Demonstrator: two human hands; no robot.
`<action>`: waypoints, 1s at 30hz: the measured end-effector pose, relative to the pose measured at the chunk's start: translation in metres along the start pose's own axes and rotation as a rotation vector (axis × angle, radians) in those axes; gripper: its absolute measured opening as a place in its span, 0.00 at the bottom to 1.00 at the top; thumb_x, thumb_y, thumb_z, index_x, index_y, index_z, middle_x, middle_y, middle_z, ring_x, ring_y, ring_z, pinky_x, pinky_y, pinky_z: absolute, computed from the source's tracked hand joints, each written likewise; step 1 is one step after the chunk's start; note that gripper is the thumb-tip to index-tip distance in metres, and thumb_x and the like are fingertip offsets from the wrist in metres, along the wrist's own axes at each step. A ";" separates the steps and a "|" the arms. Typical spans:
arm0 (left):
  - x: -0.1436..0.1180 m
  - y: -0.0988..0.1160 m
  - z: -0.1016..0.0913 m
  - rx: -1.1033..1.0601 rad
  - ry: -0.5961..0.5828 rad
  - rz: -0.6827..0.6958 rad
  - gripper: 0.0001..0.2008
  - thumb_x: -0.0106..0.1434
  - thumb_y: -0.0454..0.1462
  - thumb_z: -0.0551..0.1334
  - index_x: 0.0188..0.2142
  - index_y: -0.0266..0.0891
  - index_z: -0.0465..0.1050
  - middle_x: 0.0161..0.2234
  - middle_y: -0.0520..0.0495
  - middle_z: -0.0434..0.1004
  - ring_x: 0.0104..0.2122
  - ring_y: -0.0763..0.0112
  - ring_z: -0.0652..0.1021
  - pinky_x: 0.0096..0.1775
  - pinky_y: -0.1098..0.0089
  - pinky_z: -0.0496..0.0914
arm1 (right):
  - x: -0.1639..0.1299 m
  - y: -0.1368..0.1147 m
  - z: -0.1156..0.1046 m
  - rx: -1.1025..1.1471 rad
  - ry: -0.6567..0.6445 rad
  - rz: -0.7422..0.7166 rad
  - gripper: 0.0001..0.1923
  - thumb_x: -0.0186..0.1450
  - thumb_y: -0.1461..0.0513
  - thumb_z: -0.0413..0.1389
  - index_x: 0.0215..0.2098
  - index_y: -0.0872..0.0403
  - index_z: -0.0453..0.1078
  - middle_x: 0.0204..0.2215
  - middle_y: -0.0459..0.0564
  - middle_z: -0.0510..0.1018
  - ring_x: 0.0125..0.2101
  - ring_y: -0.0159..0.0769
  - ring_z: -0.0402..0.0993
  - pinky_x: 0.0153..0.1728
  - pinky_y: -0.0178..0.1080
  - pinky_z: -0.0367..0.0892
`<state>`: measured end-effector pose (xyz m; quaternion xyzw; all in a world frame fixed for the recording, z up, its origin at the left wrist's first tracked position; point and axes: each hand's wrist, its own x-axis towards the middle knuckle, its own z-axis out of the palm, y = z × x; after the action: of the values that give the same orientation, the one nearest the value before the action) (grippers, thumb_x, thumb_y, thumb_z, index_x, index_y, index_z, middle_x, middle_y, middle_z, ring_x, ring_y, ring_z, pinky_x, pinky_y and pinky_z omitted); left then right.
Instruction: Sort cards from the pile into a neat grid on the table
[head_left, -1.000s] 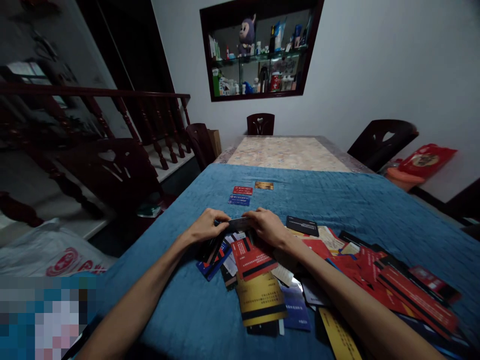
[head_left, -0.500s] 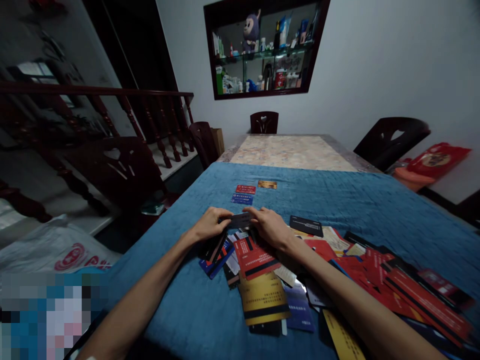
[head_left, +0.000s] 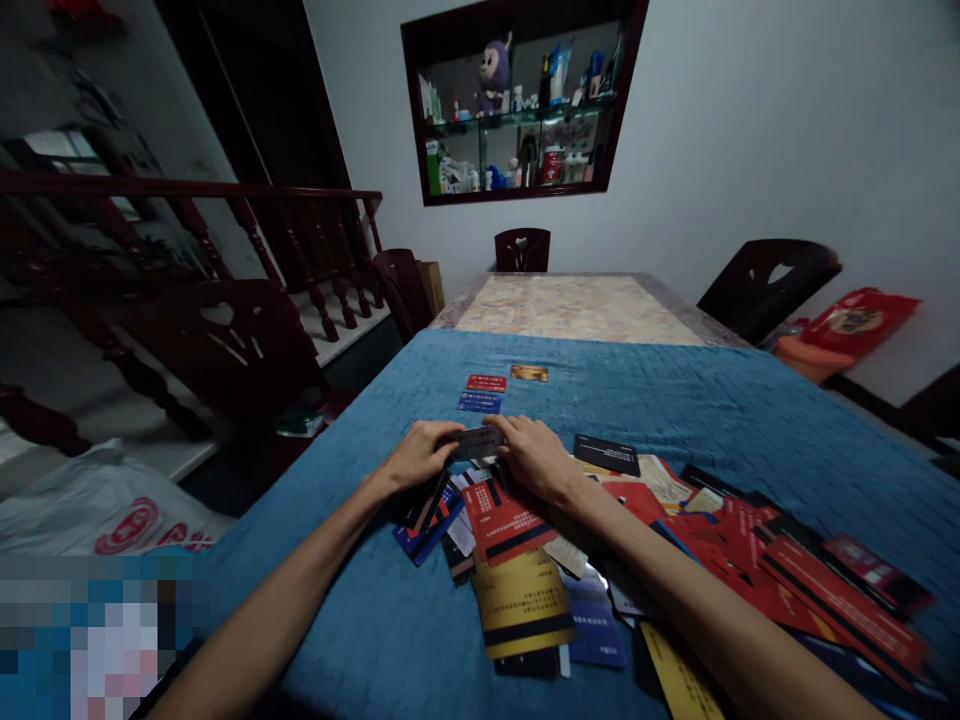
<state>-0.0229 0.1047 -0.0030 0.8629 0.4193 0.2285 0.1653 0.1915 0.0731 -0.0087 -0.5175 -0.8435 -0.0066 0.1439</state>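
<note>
Both hands meet over the near-middle of the counter (head_left: 420, 640), which is covered by a blue cloth. Left hand (head_left: 420, 455) and right hand (head_left: 534, 460) together pinch one dark card (head_left: 478, 441), one at each short end, holding it just above the card heap (head_left: 517, 560). The heap spreads from under the hands toward the near right corner: red, gold, blue and black cards overlapping. A black card (head_left: 606, 454) lies just right of the right hand. Farther toward the far edge, apart from the heap, lie a red card (head_left: 486, 383), a blue card (head_left: 478, 402) and a gold card (head_left: 529, 373).
</note>
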 end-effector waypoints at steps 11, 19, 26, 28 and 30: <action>0.002 -0.004 0.002 -0.061 0.105 0.002 0.16 0.61 0.29 0.57 0.46 0.37 0.77 0.46 0.45 0.81 0.46 0.64 0.79 0.52 0.63 0.72 | -0.001 -0.002 -0.002 -0.104 0.086 -0.044 0.23 0.67 0.66 0.48 0.61 0.53 0.60 0.52 0.58 0.71 0.49 0.46 0.66 0.44 0.43 0.60; 0.003 -0.007 0.004 -0.117 0.150 0.035 0.16 0.60 0.29 0.57 0.45 0.36 0.78 0.45 0.44 0.82 0.45 0.63 0.80 0.52 0.62 0.72 | -0.003 0.000 -0.003 -0.203 0.168 -0.095 0.21 0.68 0.66 0.49 0.59 0.53 0.62 0.49 0.57 0.72 0.46 0.45 0.65 0.41 0.43 0.58; 0.003 -0.007 0.006 -0.141 0.168 0.048 0.15 0.61 0.32 0.58 0.45 0.37 0.78 0.45 0.43 0.82 0.45 0.62 0.80 0.52 0.63 0.72 | -0.002 0.002 -0.001 -0.237 0.244 -0.119 0.19 0.67 0.66 0.49 0.56 0.53 0.65 0.47 0.56 0.73 0.44 0.46 0.64 0.38 0.43 0.57; 0.002 -0.006 0.006 -0.142 0.176 0.046 0.15 0.61 0.32 0.58 0.46 0.37 0.77 0.45 0.44 0.82 0.45 0.62 0.80 0.52 0.62 0.72 | -0.001 0.002 -0.002 -0.245 0.256 -0.119 0.19 0.66 0.67 0.49 0.55 0.53 0.65 0.47 0.57 0.72 0.44 0.46 0.63 0.38 0.43 0.57; 0.002 -0.004 0.006 -0.134 0.188 0.039 0.15 0.61 0.33 0.58 0.47 0.37 0.76 0.45 0.44 0.82 0.43 0.63 0.80 0.51 0.62 0.73 | -0.001 0.003 -0.003 -0.244 0.266 -0.121 0.19 0.66 0.67 0.50 0.55 0.53 0.65 0.48 0.57 0.72 0.45 0.46 0.63 0.37 0.42 0.57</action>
<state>-0.0215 0.1083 -0.0098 0.8327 0.3999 0.3390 0.1784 0.1952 0.0731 -0.0064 -0.4739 -0.8396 -0.1860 0.1894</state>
